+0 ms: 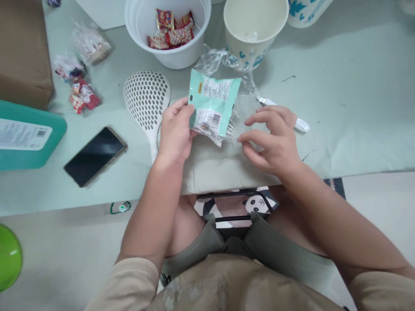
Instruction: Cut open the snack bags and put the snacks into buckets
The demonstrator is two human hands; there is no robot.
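My left hand [175,131] grips the left edge of a mint-green snack packet [212,103] and holds it just above the pale green table [356,99]. Its white label and barcode face up. Crumpled clear plastic wrap [220,60] trails behind it. My right hand [275,138] hovers just right of the packet with its fingers curled and apart, holding nothing. Its fingertips are close to the packet's clear crimped lower edge [227,134].
A white perforated scoop [147,97] lies left of my left hand. Behind stand a white bowl [142,26] of red candies and an empty paper cup [254,26]. A phone [94,156], a teal box [29,134], a cardboard box [22,52] and loose wrapped candies [81,93] lie left.
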